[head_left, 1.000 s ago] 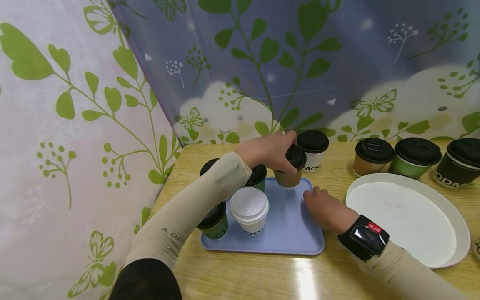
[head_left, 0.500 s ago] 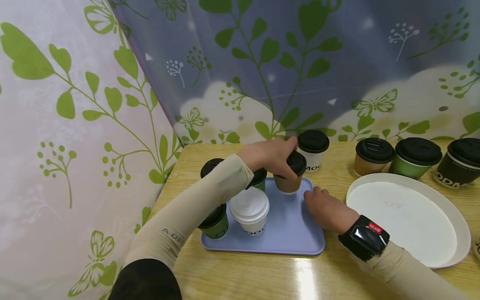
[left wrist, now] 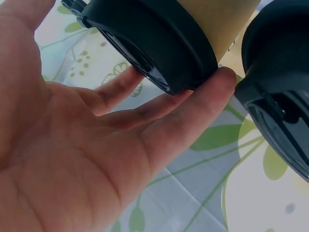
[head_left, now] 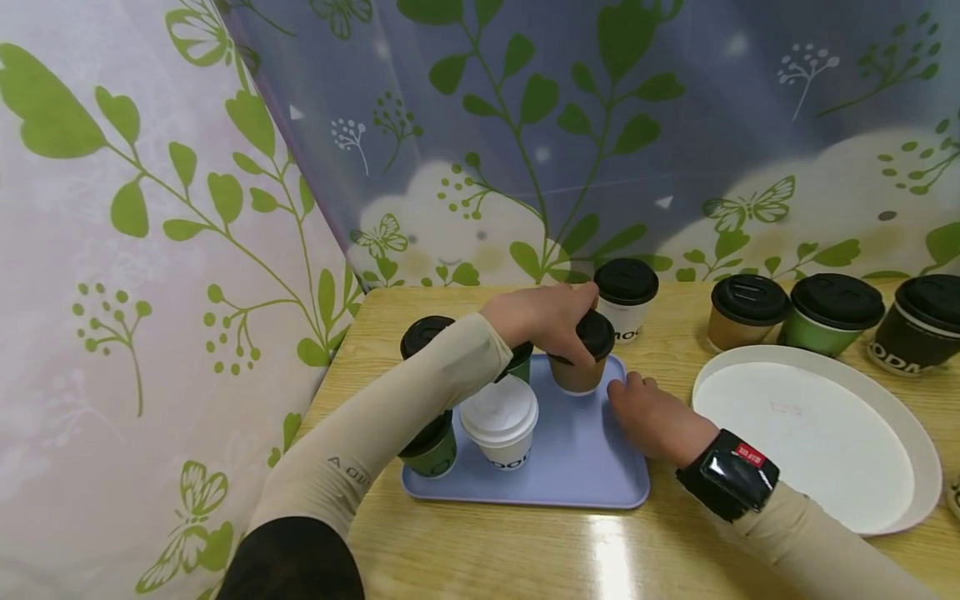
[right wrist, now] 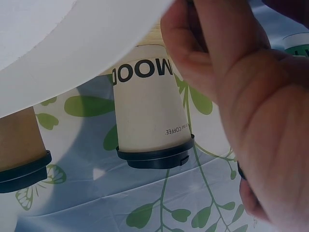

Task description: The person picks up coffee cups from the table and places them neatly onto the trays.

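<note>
Black-lidded brown cup over lilac tray

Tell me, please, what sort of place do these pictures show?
Probably an indoor corner set up for tabletop work, rather than a working café, though the wider room is out of view. A leaf-printed backdrop rises behind a wood-grain table, where lidded cups stand on and near a lilac tray.

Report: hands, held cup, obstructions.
Left hand grips brown black-lidded paper cup; right hand at right edge of lavender rectangular tray. Cup upright over tray, contact unclear. White black-lidded paper cup close behind.
</note>
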Tool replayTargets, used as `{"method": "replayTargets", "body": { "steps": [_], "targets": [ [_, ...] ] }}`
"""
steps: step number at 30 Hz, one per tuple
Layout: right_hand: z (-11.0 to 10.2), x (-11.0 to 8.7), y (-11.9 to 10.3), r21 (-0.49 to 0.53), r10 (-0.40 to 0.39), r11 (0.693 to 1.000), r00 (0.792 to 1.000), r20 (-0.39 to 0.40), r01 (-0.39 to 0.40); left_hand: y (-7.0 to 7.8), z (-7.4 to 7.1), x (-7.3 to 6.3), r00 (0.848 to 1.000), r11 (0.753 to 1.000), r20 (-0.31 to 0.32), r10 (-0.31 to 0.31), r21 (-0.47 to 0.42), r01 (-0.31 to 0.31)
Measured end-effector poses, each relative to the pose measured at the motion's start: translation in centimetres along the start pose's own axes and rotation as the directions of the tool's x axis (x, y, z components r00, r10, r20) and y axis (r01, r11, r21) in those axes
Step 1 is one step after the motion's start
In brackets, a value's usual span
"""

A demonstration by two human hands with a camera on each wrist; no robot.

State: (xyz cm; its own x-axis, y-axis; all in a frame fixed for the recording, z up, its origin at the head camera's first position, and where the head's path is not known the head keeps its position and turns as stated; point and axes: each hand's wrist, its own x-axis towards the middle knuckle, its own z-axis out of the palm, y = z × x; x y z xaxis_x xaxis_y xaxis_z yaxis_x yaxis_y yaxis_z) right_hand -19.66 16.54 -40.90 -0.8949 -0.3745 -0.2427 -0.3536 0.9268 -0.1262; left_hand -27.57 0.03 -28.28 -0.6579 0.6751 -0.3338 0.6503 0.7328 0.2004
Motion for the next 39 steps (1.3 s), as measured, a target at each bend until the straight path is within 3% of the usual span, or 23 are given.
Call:
{"method": "replayTargets", "body": {
  "steps": [12,32,39],
  "targets": [
    [0.1,-0.1,0.0,0.015,-0.002,1.000,1.000,0.000,0.002,0.6,0.7,0.8,0.997,0.994,0.060,-0.054,0.099,0.048],
    [0.3,0.0,0.0,-0.001,-0.013,1.000,1.000,-0.028,0.013,0.7,1.0,1.7,0.994,0.993,0.077,-0.071,0.097,0.063],
    [0.4,0.0,0.0,0.001,-0.009,1.000,1.000,-0.024,0.009,0.9,1.0,2.0,0.990,0.990,0.095,-0.103,0.107,0.093]
  ]
}}
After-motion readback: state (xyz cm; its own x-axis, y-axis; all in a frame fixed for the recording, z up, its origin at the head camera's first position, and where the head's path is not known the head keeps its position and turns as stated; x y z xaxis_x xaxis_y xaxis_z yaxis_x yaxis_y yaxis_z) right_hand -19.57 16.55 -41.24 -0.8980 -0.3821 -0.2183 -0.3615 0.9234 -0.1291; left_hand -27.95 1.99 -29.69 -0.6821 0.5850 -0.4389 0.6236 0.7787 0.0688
